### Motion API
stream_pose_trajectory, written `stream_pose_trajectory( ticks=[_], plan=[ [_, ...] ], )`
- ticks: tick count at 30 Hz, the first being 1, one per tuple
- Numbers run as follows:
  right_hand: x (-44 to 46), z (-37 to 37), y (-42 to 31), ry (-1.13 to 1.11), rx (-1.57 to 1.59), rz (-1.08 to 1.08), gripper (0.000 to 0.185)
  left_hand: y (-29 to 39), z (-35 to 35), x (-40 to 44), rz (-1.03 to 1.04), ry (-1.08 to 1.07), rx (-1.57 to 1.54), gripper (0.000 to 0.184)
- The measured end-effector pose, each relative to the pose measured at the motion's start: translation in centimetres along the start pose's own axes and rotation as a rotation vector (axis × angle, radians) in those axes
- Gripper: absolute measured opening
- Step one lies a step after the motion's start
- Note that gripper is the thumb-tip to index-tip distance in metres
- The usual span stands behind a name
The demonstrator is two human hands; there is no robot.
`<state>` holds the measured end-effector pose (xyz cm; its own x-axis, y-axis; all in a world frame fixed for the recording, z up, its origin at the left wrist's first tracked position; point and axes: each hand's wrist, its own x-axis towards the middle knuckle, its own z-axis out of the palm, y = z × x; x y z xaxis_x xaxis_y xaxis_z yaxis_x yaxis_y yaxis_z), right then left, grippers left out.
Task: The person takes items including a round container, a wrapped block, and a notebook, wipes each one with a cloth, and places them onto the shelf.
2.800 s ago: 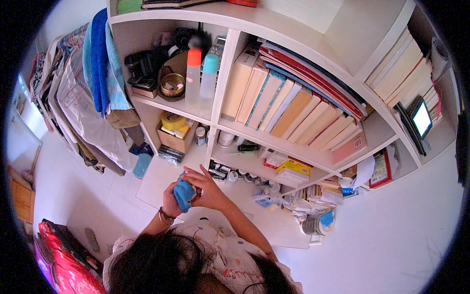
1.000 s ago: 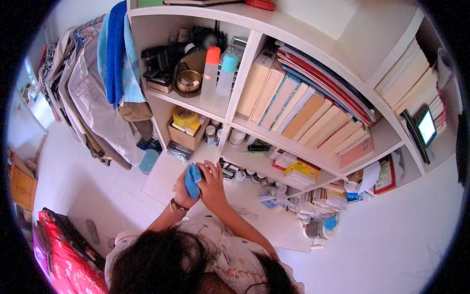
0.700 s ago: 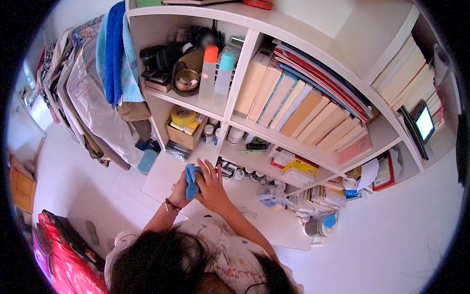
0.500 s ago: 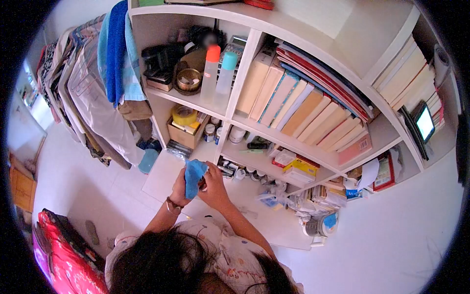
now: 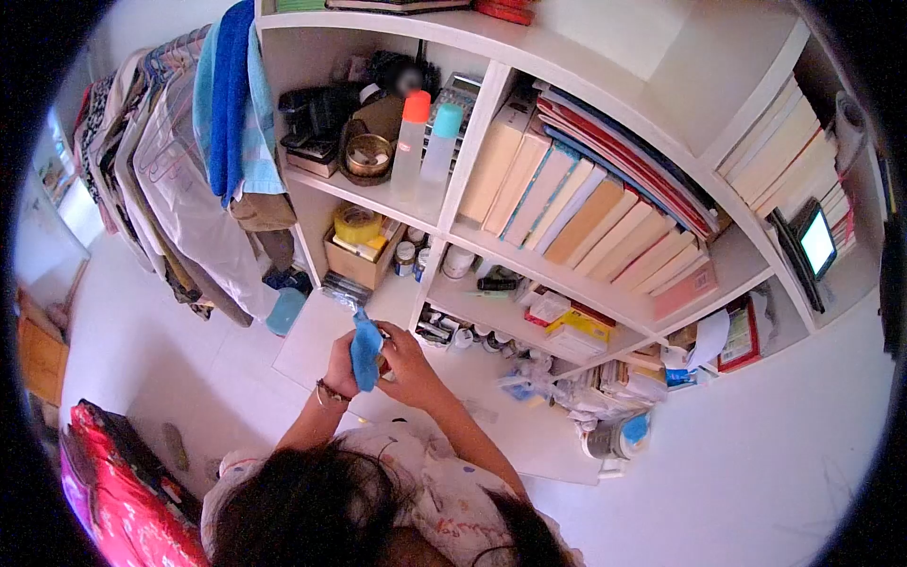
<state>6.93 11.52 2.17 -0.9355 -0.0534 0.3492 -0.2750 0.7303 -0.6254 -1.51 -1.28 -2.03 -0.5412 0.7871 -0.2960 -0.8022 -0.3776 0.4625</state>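
In front of my body, above the white surface [image 5: 312,340] at the foot of the shelf, my two hands meet. A blue cloth [image 5: 366,352] is bunched in my left hand [image 5: 341,363], whose wrist carries a bracelet. My right hand [image 5: 408,367] is closed beside it, fingers against the cloth's right edge. Between the fingers sits a small brownish thing, mostly hidden by cloth and hand; its kind cannot be made out.
Ahead stands a white shelf unit [image 5: 465,170] with books [image 5: 586,208], two capped bottles [image 5: 412,142], a brass bowl [image 5: 368,154], a cardboard box [image 5: 355,258] and small jars [image 5: 404,257]. Clothes [image 5: 175,180] hang at left. A clear jar [image 5: 605,438] stands at right, a red cloth [image 5: 128,491] lower left.
The blue cloth has turned and looks narrower, hanging lower between my hands. My right hand has shifted slightly, and less of the small brownish thing shows.
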Motion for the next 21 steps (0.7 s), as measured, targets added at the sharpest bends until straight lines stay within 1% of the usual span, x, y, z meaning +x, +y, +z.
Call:
stream_pose_trajectory(
  ticks=[2,4,5,6,7,8,9,10,11,12,13,15,16,17,18,19,20,21],
  plan=[
    [-0.3,-0.4,-0.7,0.011,-0.053,0.020,0.062,-0.5,-0.5,0.1,0.041,-0.002,0.033,0.030],
    [-0.2,-0.5,-0.9,0.022,-0.102,0.043,0.062,-1.1,-0.1,0.2,-0.015,0.048,-0.120,0.036],
    [-0.3,-0.4,-0.8,0.034,-0.056,0.091,0.063,-1.3,0.1,0.1,-0.015,0.049,-0.120,0.036],
    [-0.3,-0.4,-0.8,0.045,-0.010,0.142,0.064,-1.2,0.9,-0.4,-0.002,0.075,-0.063,0.039],
    [-0.4,-0.4,-0.9,0.045,-0.010,0.145,0.064,-1.3,1.3,-0.7,0.010,0.101,-0.006,0.043],
    [-0.4,-0.3,-1.0,0.101,-0.116,0.129,0.064,-1.3,1.3,-0.6,0.007,0.102,-0.007,0.043],
    [-0.5,-0.3,-1.1,0.156,-0.222,0.112,0.064,-1.4,1.3,-0.5,0.020,0.118,0.067,0.045],
    [-0.6,0.3,-1.1,0.155,-0.222,0.113,0.064,-1.5,1.1,-0.3,0.034,0.135,0.143,0.048],
    [-0.6,1.2,-0.9,0.178,-0.176,0.139,0.065,-1.4,-0.1,0.0,0.034,0.135,0.144,0.048],
    [-0.6,1.7,-0.8,0.202,-0.129,0.163,0.066,-1.2,-2.0,0.7,0.000,0.129,0.222,0.049],
    [-0.5,1.7,-0.8,0.205,-0.129,0.164,0.066,-0.8,-2.3,0.8,-0.035,0.122,0.298,0.050],
    [-0.5,1.7,-0.7,0.198,0.031,0.182,0.069,-0.8,-1.7,0.3,-0.021,0.107,0.333,0.052],
    [-0.5,1.6,-0.7,0.198,0.032,0.182,0.069,-0.7,-1.3,0.0,-0.006,0.094,0.367,0.053],
    [-0.5,1.4,-0.6,0.184,-0.002,0.162,0.070,-1.0,-2.4,0.2,-0.006,0.095,0.367,0.053],
    [-0.5,1.4,-0.5,0.173,-0.037,0.143,0.072,-1.3,-4.3,0.8,0.016,0.172,0.549,0.056],
    [-0.5,1.5,-0.5,0.176,-0.038,0.143,0.072,-1.2,-4.7,0.9,0.038,0.248,0.734,0.060],
    [-0.6,1.8,-0.5,0.188,-0.029,0.163,0.072,-1.2,-4.9,1.0,0.038,0.244,0.736,0.060],
    [-0.6,2.0,-0.4,0.197,-0.020,0.182,0.073,-0.8,-3.9,0.5,0.054,0.303,0.886,0.063]
  ],
)
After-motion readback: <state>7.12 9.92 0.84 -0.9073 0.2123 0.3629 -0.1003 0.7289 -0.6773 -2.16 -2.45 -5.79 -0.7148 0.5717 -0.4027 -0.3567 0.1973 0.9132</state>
